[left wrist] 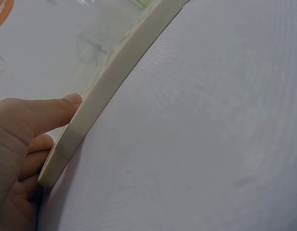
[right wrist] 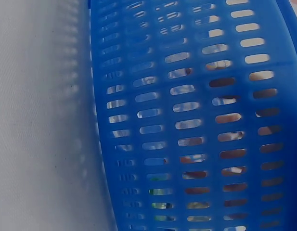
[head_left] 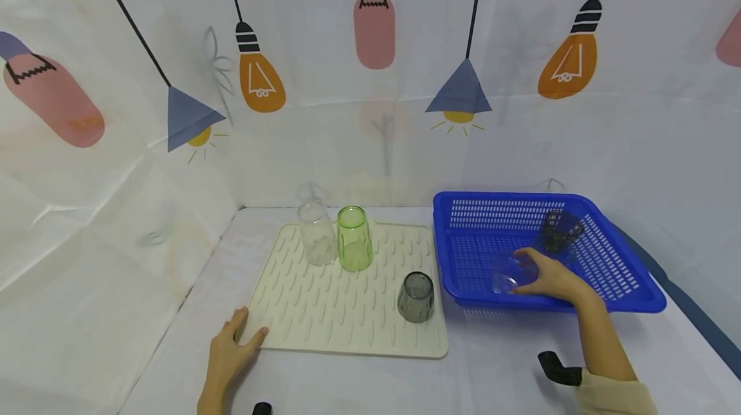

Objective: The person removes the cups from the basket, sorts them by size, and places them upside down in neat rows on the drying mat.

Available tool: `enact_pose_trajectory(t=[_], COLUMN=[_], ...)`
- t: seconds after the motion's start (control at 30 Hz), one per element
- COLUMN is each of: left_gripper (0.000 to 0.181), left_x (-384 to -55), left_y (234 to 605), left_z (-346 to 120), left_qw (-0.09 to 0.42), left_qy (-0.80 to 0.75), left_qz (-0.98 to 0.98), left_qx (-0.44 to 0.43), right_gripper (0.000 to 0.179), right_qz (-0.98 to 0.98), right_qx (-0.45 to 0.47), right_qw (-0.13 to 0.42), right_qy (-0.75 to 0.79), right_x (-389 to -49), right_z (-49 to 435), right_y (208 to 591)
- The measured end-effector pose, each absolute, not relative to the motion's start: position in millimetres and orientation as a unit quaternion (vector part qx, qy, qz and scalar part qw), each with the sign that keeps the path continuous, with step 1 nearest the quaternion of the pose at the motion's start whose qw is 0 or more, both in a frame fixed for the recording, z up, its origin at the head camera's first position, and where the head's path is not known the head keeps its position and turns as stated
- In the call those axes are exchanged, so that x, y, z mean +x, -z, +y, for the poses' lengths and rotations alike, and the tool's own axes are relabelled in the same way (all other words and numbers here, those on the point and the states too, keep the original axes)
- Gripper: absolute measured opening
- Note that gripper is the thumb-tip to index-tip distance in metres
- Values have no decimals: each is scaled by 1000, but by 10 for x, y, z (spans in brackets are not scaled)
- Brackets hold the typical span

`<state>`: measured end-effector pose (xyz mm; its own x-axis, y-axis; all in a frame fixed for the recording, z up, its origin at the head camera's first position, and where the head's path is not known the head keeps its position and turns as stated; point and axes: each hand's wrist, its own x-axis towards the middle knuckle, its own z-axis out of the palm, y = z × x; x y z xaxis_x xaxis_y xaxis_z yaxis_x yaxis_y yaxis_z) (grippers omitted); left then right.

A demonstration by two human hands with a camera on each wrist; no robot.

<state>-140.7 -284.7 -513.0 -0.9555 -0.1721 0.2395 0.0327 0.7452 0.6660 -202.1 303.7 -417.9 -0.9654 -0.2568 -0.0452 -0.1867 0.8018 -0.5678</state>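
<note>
My right hand (head_left: 550, 278) reaches over the front rim of the blue plastic basket (head_left: 648, 302), thumb and fingers curved round a clear drinking glass (head_left: 505, 275) lying inside. In the right wrist view the basket wall (right wrist: 182, 115) hides most of that hand. My left hand (head_left: 227, 352) rests at the near left corner of a cream drying mat (head_left: 324, 312), its thumb against the edge. Upside down on the mat stand a tall clear glass (head_left: 318, 235), a green glass (head_left: 355, 241) beside it, and a short grey glass (head_left: 415, 299) near the right edge.
Behind my right hand, a dark patterned glass (head_left: 558, 233) lies in the basket's back right part. The basket stands close to the mat's right edge. White cloth (head_left: 359, 389) covers the table, and a printed curtain (head_left: 324, 151) hangs behind it.
</note>
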Motion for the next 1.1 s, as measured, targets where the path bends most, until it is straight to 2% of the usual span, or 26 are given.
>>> enact_pose_trajectory(t=[0.33,0.7,0.9,1.1], left_gripper=[68,75,73,74], left_x=[-1417,-1430,-1429,-1481], left_y=[5112,5027,4983,4914], left_z=[-2846,-2876,-2797,-2680], left_qw=[132,79,100,119], left_qy=[357,369,373,382], left_qz=[-923,-924,-920,-915], left_qx=[46,61,67,55], right_gripper=[72,73,69,67], right_qz=[926,886,849,837], right_qx=[-122,-98,-116,-125], right_qw=[-28,-98,-147,-149], right_qy=[356,443,495,511], right_x=[-2014,-1890,-1782,-1701], right_z=[3047,2968,2846,2724], right_y=[4196,4127,4076,4028])
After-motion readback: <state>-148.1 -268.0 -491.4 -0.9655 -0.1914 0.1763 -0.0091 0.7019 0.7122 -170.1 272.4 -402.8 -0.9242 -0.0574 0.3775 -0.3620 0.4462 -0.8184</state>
